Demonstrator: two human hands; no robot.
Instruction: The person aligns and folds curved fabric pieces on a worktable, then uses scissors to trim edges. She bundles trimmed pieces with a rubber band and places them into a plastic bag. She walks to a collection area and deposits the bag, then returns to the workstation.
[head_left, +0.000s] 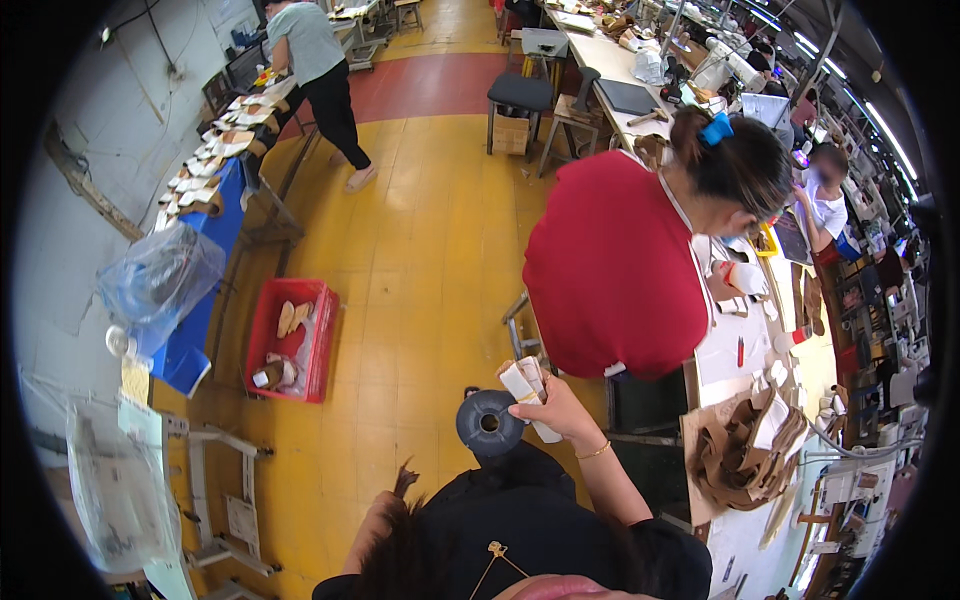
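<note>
My right hand [560,410] is closed around a small bundle of white and brown cut pieces [522,380], with the thumb lying across them. Just left of those fingers is a dark grey round thing with a hole in its middle [490,424]; whether the hand touches it I cannot tell. Low on the left, my left hand [380,512] is mostly covered by dark hair, and its fingers do not show clearly. A thin brown tuft or strip [405,478] sticks up beside it; whether the hand holds it is unclear.
A person in red [620,265] bends over the long worktable [735,350] at right, close by. Brown cut pieces [745,440] are heaped nearer me. A red crate [325,345] sits on the yellow floor at left, before a blue-covered bench [225,205]. Another person [315,60] stands farther back.
</note>
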